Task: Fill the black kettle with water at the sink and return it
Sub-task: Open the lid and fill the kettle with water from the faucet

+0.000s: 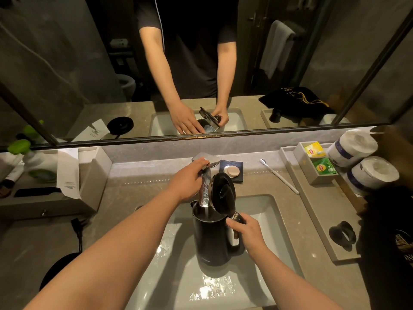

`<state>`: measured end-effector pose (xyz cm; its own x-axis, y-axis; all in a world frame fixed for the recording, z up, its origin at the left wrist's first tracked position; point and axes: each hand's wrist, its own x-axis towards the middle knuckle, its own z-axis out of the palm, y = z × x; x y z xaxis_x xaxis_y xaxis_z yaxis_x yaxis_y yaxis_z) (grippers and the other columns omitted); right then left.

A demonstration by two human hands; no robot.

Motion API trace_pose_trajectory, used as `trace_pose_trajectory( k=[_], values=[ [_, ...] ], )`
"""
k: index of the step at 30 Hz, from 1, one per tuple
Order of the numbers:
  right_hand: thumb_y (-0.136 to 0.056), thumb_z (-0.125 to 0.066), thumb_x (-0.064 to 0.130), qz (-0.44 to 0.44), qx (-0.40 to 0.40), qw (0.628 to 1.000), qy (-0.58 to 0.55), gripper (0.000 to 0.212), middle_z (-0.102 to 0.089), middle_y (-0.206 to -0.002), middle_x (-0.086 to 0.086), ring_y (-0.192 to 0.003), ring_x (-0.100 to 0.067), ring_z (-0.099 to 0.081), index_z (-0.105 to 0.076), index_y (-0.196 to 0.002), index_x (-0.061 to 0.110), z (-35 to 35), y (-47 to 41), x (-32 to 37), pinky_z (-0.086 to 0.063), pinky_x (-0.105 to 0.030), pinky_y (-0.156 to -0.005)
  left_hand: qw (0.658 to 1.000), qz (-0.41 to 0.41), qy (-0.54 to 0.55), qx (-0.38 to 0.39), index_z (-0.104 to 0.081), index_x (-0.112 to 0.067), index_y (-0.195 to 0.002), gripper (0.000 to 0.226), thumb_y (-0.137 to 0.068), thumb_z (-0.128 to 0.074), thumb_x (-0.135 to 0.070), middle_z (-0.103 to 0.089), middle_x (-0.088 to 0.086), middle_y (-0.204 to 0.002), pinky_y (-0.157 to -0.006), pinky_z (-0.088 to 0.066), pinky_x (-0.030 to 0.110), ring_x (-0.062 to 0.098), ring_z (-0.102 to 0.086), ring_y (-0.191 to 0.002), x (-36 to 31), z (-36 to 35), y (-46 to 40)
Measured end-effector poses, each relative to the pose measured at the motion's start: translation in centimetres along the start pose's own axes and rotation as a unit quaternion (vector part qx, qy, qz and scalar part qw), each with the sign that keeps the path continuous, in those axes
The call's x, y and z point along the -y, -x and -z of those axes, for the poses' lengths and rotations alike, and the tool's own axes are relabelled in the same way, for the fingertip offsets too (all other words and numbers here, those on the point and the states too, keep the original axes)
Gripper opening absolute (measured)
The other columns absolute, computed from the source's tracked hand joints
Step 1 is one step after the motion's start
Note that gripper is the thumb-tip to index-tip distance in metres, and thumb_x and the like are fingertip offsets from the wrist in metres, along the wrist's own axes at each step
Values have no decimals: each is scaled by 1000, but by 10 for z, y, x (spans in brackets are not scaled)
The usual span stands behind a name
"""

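Note:
The black kettle [212,238] is held upright over the white sink [274,233], its lid [222,192] hinged open. My right hand [245,231] grips the kettle's handle. My left hand [190,180] rests on the chrome tap [206,158], fingers around its lever. A stream of water runs from the tap's spout down into the kettle's open mouth. The kettle's round black base [60,269] sits on the counter at lower left, with its cord leading away from it.
Behind the tap a soap dish [232,171] holds a round soap. A white toothbrush [279,176] lies on the counter to the right. A grey tray [324,220] holds tea bags, paper rolls and a black object. A tissue box and bottles stand at left. A mirror is ahead.

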<state>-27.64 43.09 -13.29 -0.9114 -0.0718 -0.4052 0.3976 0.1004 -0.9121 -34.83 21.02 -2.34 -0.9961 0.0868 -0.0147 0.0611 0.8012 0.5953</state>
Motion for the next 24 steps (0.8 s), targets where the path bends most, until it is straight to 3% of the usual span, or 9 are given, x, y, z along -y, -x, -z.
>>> trace_pose_trajectory(
  k=[8, 13, 19, 24],
  values=[
    [-71, -79, 36, 0, -3, 1000, -1, 31, -68, -65, -4, -63, -20, -59, -70, -78, 8, 0, 0, -1, -49, -32, -61, 1000, -7, -8, -18, -39, -34, -136, 55, -87, -53, -13, -41, -6, -146, -90, -32, 25, 18, -45, -125, 0, -2, 0],
    [-65, -79, 43, 3, -5, 1000, -2, 32, -69, -64, -2, -63, -19, -60, -72, -76, 14, -1, -2, 0, -50, -29, -59, 1000, -7, -3, -21, -41, -35, -133, 54, -86, -53, -12, -45, -5, -142, -85, -34, 24, 18, -48, -120, -1, -2, 0],
    [-67, -79, 41, 7, -10, 1000, -8, 18, -72, -65, 5, -72, -20, -66, -73, -70, 25, -2, 1, -2, -50, -29, -63, 1000, -8, -10, -23, -40, -33, -136, 56, -87, -54, -10, -41, -5, -146, -88, -30, 23, 18, -45, -125, 0, -3, -1],
    [-72, -80, 32, 9, -7, 1000, -14, 21, -69, -63, 5, -68, -19, -63, -72, -77, 13, 0, 5, -2, -50, -25, -58, 1000, -10, -11, -18, -39, -33, -137, 58, -85, -52, -9, -41, -7, -146, -90, -31, 24, 18, -45, -124, 2, -3, -3]
  ],
)
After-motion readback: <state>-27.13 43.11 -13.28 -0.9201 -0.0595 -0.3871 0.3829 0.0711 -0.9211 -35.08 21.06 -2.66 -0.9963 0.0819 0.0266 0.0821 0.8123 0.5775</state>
